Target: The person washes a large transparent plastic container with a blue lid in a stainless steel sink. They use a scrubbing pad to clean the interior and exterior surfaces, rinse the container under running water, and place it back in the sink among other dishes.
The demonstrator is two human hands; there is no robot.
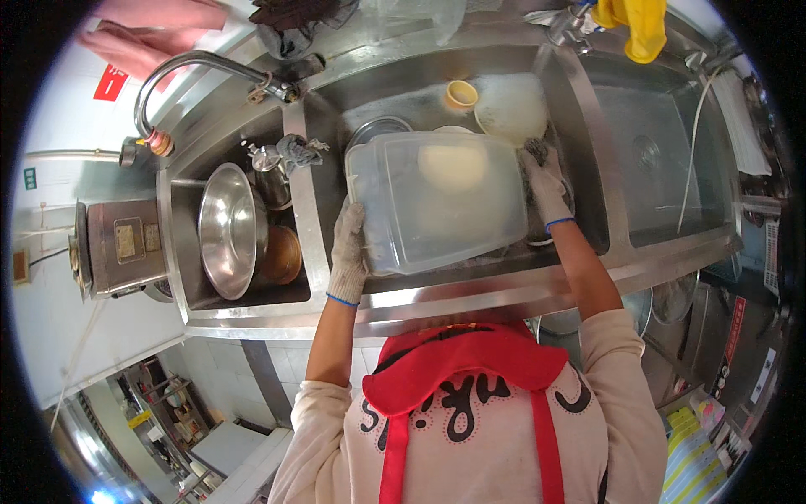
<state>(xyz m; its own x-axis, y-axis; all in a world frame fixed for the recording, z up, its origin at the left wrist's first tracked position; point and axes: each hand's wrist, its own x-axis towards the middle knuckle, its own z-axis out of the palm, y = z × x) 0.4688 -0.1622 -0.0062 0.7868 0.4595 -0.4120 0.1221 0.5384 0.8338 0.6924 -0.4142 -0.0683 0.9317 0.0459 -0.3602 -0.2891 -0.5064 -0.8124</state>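
Observation:
A translucent plastic container [459,201] lies tilted over the middle basin of a stainless steel sink. My left hand [349,246], in a pale knitted glove, grips its left edge. At its right edge is my gloved right hand [546,179], with a dark scouring pad [536,149] at its fingers; whether this hand also grips the container cannot be told. Behind the container, a small yellow cup [461,94] and a whitish round dish [511,113] sit in sudsy water. The rim of a metal bowl [381,126] shows at the container's back left.
The left basin holds a large steel bowl [228,230], a metal pitcher [271,176] and a brown round vessel [282,255]. A grey rag [301,151] lies on the divider. A curved faucet [189,60] rises at the back left. A thin hose [692,145] crosses the water-filled right basin [648,189].

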